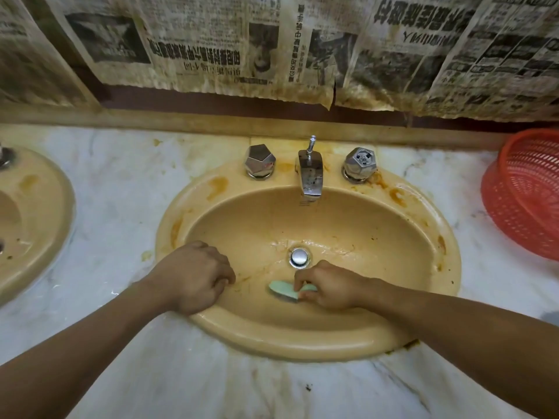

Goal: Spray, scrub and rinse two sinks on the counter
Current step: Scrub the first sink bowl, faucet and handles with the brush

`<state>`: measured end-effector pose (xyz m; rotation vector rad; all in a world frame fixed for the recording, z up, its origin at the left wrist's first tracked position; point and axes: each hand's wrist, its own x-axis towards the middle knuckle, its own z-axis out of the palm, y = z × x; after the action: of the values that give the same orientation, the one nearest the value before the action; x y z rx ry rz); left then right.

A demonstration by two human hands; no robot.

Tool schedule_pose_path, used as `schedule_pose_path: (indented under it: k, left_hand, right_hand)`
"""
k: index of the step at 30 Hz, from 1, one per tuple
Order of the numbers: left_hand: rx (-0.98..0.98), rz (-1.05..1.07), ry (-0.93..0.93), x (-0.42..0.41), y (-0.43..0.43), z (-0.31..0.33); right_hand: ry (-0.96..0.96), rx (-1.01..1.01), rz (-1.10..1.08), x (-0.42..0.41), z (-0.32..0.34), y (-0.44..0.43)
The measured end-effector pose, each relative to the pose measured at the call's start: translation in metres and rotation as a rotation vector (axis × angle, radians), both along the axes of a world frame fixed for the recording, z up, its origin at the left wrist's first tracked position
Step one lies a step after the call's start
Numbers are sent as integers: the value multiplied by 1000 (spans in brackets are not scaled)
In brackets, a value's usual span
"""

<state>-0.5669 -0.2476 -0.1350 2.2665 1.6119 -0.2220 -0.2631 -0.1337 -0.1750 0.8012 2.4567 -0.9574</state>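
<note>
Green sponge (284,290) lies in the sink (302,343) just nearside of the drain (299,257), long axis crosswise, pinched by the right hand (329,287); left hand (196,279), fisted and empty, rests farther left of the drain

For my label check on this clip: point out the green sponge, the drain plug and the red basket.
green sponge (282,290), head view, its exposed left end.
drain plug (299,256), head view, centre of the metal cap.
red basket (523,192), head view, its mesh side wall.
</note>
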Motion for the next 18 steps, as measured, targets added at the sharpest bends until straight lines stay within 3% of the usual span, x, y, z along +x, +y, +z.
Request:
schedule_pose_path:
  k: [4,7,9,13,16,18]
  left_hand:
    - [-51,-87,72,-2,7,-1]
    - [-40,-136,99,-5,7,-4]
    - [-3,-151,80,-9,4,-2]
    - [150,-157,-1,-26,-4,4]
    - [182,-118,-11,-31,-4,5]
    - [160,-80,-17,-27,-3,5]
  right_hand:
    - [14,71,-116,-11,-3,16]
    - [88,-24,-66,-23,-2,-7]
    - [134,-93,-69,-31,-4,-20]
    - [205,-54,-292,-50,-12,-15]
    - [347,-178,-207,-65,-8,-38]
    - [325,-200,-194,-62,-7,-31]
